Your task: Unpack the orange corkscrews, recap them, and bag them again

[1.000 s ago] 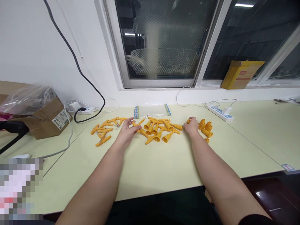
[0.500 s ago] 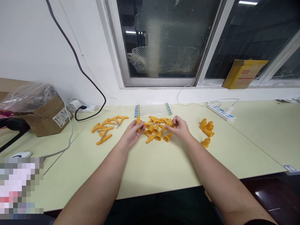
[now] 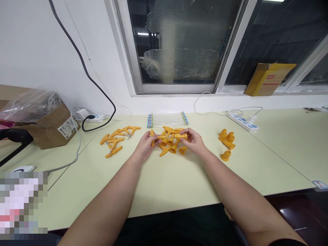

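My left hand [image 3: 146, 146] is closed on the yellow T-shaped handle of a corkscrew [image 3: 152, 138], whose shaft points right. Between the thumb and fingers of my right hand [image 3: 192, 140] is a yellow bell-shaped cap [image 3: 180, 136], lying sideways in line with the corkscrew. The metal spiral shows between the two, its tip at or near the cap; whether it is inside I cannot tell. Beneath and behind my hands lies a pile of yellow corkscrews with caps [image 3: 173, 149], partly hidden. Loose corkscrew handles with bare spirals [image 3: 112, 141] lie to the left. Several separate caps [image 3: 226, 155] are at right.
A clear plastic bag [image 3: 167, 119] with printed ends lies behind the pile. Power strips [image 3: 243, 122] with cables sit along the wall on both sides. A cardboard box [image 3: 50, 126] stands at left, and a yellow carton [image 3: 270, 79] leans at the window.
My right hand has turned and brought the cap sideways, in line with the corkscrew's spiral. My left hand stays nearly in place, still holding the handle.
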A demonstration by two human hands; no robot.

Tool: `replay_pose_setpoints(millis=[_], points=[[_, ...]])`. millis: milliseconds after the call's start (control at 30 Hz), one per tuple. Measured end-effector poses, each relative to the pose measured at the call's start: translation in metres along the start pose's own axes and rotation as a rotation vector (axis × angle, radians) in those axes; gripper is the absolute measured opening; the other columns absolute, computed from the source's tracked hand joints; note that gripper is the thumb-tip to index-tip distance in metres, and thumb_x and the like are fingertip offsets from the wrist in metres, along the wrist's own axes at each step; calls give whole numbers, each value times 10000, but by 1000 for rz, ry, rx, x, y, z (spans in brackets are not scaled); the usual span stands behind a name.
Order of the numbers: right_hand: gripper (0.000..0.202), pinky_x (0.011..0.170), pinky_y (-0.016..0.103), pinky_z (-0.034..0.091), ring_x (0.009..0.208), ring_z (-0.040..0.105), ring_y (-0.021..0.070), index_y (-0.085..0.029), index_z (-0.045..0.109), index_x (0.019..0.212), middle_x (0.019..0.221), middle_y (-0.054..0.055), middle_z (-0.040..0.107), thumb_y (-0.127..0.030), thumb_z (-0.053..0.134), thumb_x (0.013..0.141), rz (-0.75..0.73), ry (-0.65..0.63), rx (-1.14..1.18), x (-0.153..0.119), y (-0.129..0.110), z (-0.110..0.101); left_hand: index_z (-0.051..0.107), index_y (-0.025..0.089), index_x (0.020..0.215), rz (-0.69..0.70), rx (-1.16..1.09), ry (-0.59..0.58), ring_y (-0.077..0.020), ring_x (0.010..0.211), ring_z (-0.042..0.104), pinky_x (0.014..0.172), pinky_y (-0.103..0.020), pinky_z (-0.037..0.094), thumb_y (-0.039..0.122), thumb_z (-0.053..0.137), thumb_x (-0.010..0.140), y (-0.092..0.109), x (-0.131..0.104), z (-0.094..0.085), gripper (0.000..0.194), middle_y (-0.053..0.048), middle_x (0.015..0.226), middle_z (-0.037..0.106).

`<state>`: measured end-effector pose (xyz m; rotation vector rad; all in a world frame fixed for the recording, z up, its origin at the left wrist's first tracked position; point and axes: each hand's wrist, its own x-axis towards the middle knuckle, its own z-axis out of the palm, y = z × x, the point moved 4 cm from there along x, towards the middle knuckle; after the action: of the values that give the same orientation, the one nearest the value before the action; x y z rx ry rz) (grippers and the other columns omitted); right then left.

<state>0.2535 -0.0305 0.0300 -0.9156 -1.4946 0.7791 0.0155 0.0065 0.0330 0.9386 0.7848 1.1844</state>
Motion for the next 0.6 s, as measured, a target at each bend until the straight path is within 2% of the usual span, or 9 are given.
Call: replay_pose_setpoints(millis=[200, 367, 433, 500, 600], points=[[175, 944, 439, 557, 1118, 641, 266, -245, 713, 999, 1104, 85, 679, -311, 749, 841, -97, -70, -118, -3, -7, 17, 627, 160, 904, -62, 63, -77, -113, 705, 723, 723, -222, 598, 246, 862, 709, -9, -10, 19, 317, -31, 878, 743], [132, 976, 450, 544, 1080, 668, 268, -242, 716, 963, 1066, 85, 717, -289, 750, 845, -178, -109, -138, -4, -20, 22, 668, 142, 935, -326, -35, -12, -123, 748, 746, 715, -188, 607, 213, 826, 801, -16, -19, 27, 220, -76, 864, 749], [151, 942, 433, 556, 1074, 679, 272, -236, 721, 954, 1064, 86, 729, -321, 773, 840, -157, -119, -115, -4, -24, 22, 633, 161, 897, -364, -14, -23, -120, 764, 748, 716, -182, 601, 218, 840, 798, -15, -23, 29, 236, -74, 871, 753], [224, 831, 396, 581, 960, 706, 256, -226, 722, 967, 1012, 79, 739, -392, 797, 835, -57, -121, -54, -5, -23, 21, 553, 193, 861, -255, 59, -68, -130, 772, 748, 723, -213, 602, 242, 885, 757, -11, -27, 33, 351, -45, 862, 754], [343, 586, 310, 547, 630, 665, 182, -212, 674, 901, 775, 31, 709, -548, 739, 878, 182, -175, 43, -7, -17, 25, 441, 220, 846, 42, 229, -172, -181, 822, 758, 774, -309, 602, 293, 932, 695, 0, -36, 41, 519, -44, 928, 779]])
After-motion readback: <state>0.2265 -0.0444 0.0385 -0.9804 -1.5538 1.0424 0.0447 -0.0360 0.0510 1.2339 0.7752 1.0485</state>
